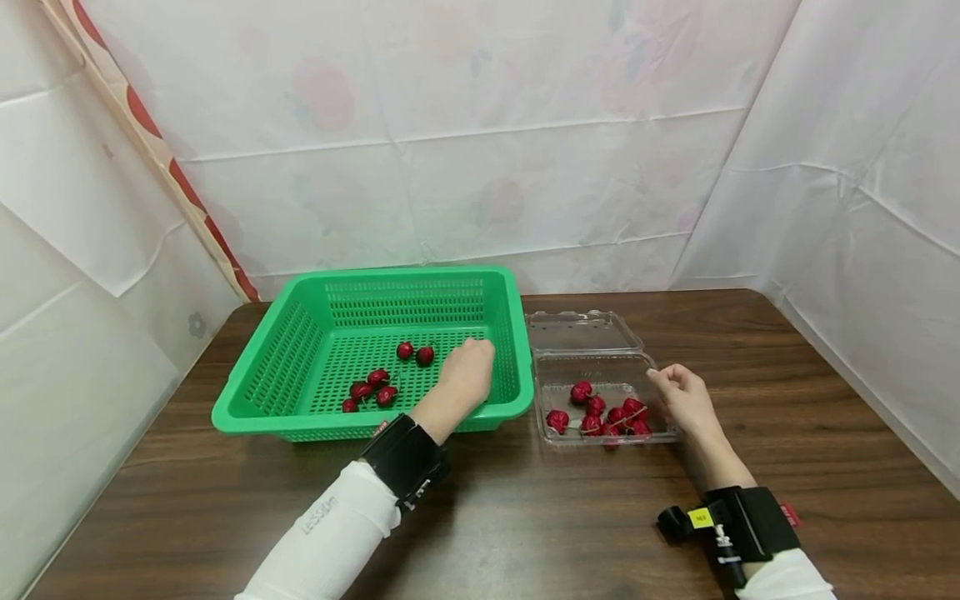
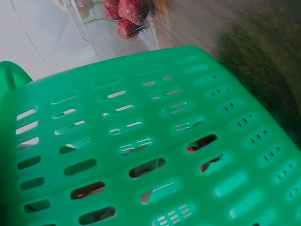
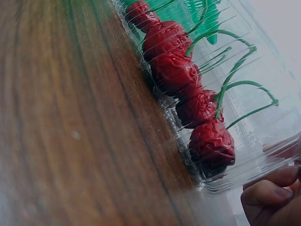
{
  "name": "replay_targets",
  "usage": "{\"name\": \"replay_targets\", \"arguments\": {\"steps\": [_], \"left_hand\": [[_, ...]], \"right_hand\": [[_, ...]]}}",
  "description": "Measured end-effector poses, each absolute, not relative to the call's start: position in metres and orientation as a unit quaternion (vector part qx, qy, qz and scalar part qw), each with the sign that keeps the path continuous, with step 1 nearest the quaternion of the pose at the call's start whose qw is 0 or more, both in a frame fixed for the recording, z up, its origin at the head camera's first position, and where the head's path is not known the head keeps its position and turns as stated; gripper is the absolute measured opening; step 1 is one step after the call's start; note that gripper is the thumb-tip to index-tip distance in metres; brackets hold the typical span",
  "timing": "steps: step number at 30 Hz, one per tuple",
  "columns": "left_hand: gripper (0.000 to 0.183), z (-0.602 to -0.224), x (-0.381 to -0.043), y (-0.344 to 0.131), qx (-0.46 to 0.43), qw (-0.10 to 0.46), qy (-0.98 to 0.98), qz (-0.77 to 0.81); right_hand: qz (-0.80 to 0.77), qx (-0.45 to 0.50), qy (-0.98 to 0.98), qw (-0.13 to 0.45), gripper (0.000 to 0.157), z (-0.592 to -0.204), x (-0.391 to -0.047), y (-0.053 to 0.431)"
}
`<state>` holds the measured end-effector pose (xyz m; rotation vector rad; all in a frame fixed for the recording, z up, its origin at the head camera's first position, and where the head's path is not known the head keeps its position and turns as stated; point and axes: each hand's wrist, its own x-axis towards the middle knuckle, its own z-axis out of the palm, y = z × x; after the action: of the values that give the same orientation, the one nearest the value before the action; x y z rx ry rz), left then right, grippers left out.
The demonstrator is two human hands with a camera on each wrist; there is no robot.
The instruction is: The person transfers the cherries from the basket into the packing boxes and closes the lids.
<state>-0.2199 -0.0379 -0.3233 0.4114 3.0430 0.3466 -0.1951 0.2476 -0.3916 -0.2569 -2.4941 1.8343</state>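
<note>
My left hand [image 1: 467, 371] is inside the right part of a green plastic basket [image 1: 522, 367], back of the hand up and fingers bent downward. Its fingertips are hidden, so whether it holds anything cannot be seen; in the left wrist view the basket's slotted wall [image 2: 108, 155] hides it. Several dark red cherries [image 1: 378, 378] lie on the basket floor to its left. With thumb and fingers, my right hand [image 1: 686, 400] pinches the right rim of a clear plastic clamshell box [image 1: 555, 368]. Several wrinkled red cherries [image 3: 175, 73] with green stems sit in that box.
The clamshell's lid [image 1: 581, 332] lies folded back behind the box, against the basket's right side. Both containers stand on a dark wooden table [image 1: 517, 517]. White patterned sheets [image 1: 450, 150] hang behind the table and at both sides.
</note>
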Motion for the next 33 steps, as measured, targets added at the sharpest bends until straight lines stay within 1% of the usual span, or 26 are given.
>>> {"name": "replay_targets", "arguments": {"steps": [6, 9, 17, 19, 22, 27, 33], "left_hand": [[0.012, -0.321, -0.217, -0.039, 0.131, 0.009, 0.985, 0.116], [0.016, -0.320, -0.216, -0.040, 0.133, -0.002, 0.983, 0.127], [0.040, -0.315, -0.206, -0.047, 0.140, -0.031, 0.973, 0.183], [0.043, -0.314, -0.204, -0.048, 0.142, -0.039, 0.969, 0.200], [0.039, -0.312, -0.199, -0.050, 0.154, -0.063, 0.963, 0.213], [0.021, -0.308, -0.189, -0.050, 0.166, -0.096, 0.956, 0.221], [0.017, -0.300, -0.178, -0.048, 0.159, -0.114, 0.953, 0.231]], "right_hand": [[0.595, -0.081, -0.800, 0.013, 0.023, -0.392, -0.195, 0.248], [0.595, -0.079, -0.800, 0.014, 0.023, -0.392, -0.195, 0.248], [0.589, -0.076, -0.804, 0.017, 0.025, -0.393, -0.195, 0.248], [0.588, -0.076, -0.805, 0.017, 0.025, -0.393, -0.195, 0.248], [0.589, -0.077, -0.804, 0.018, 0.024, -0.393, -0.195, 0.248], [0.590, -0.075, -0.804, 0.018, 0.026, -0.392, -0.194, 0.248], [0.586, -0.075, -0.806, 0.019, 0.027, -0.393, -0.195, 0.248]]}}
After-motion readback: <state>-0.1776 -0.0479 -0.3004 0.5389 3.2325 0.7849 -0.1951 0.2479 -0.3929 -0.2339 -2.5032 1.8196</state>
